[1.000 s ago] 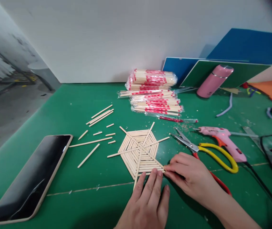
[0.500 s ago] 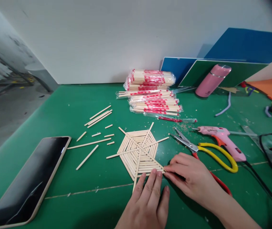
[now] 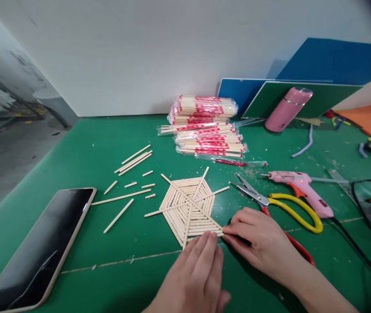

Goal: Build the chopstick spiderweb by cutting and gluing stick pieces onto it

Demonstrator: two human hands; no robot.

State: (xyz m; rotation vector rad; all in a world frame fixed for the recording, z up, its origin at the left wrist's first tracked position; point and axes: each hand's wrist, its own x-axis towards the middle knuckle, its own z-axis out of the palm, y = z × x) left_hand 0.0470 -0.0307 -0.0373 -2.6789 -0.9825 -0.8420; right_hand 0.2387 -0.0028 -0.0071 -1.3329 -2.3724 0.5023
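A web-shaped hexagon of wooden chopsticks lies flat on the green table, with three long sticks crossing over its middle. At its lower edge my left hand rests with the fingers stretched out, their tips at the outermost stick and covering part of it. My right hand pinches at the web's lower right corner, thumb and forefinger closed around the end of a wooden stick. Exactly which stick ends are between those fingertips is partly hidden.
Cut sticks lie left of the web, near a phone. Wrapped chopsticks are piled behind. Right of the web are open scissors and a pink glue gun with a cord. A pink flask stands before leaning boards.
My left hand has turned slightly and drawn its fingers closer together, its wrist shifting left. My right hand stays pinched at the same corner.
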